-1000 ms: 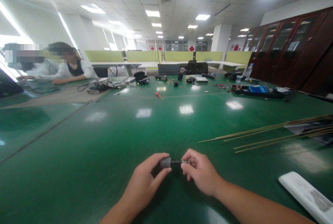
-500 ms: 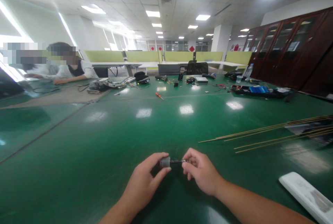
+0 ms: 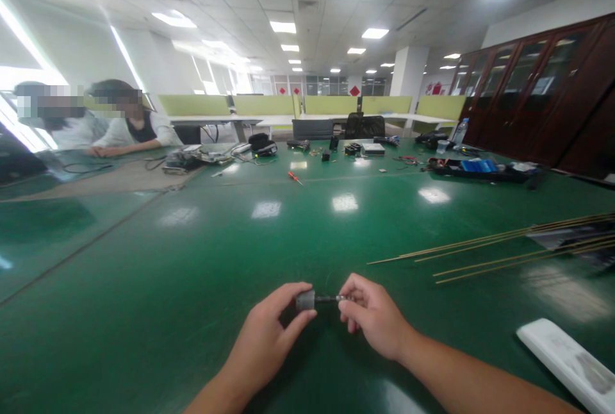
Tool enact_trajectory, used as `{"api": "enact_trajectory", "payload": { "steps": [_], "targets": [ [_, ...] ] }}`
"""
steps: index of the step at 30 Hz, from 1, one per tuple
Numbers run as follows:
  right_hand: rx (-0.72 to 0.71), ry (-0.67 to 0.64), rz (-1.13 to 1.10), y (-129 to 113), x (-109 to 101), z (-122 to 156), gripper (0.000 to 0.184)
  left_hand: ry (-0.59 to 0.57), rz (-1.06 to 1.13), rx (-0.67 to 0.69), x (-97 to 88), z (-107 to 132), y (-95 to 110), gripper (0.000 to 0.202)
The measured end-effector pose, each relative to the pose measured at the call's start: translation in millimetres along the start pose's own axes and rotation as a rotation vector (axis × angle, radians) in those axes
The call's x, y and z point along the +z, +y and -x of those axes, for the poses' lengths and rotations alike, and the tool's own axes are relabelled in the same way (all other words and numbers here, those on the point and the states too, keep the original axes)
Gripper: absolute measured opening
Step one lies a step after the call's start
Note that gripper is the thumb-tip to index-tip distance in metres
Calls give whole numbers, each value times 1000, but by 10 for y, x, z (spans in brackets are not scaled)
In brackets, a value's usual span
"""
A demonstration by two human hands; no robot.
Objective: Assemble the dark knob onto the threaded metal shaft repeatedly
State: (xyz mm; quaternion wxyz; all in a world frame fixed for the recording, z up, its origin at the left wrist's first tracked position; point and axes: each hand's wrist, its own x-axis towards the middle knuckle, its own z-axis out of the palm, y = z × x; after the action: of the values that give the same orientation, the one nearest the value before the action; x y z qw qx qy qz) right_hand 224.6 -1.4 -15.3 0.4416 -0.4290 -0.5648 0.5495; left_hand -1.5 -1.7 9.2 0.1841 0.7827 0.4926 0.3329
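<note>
Between thumb and fingers, my left hand (image 3: 266, 334) is closed around a small grey cylinder (image 3: 305, 300). A thin dark rod (image 3: 327, 299) runs from the cylinder's right side towards my right hand (image 3: 377, 318). My right fingertips pinch the rod's far end, where a bit of shiny metal shows. What the rod is, and how it sits in the cylinder, cannot be made out. Both hands are just above the green table (image 3: 216, 241), close to its near side.
Long thin sticks (image 3: 480, 241) and a white slab-like object (image 3: 567, 359) lie on the right. A red-handled screwdriver (image 3: 294, 177) lies farther off. Cables, black devices and a black tray (image 3: 480, 173) line the far side. Two people sit at the far left.
My right hand has shifted very slightly right along the rod; my left hand looks still. At the far left, one person has leaned a little to the right.
</note>
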Motion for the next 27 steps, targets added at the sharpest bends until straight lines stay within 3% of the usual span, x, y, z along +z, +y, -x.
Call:
{"api": "enact_trajectory", "payload": {
  "steps": [27],
  "targets": [
    [-9, 19, 7, -28, -24, 7, 11, 16, -24, 41, -20, 5, -48, 27]
  ]
}}
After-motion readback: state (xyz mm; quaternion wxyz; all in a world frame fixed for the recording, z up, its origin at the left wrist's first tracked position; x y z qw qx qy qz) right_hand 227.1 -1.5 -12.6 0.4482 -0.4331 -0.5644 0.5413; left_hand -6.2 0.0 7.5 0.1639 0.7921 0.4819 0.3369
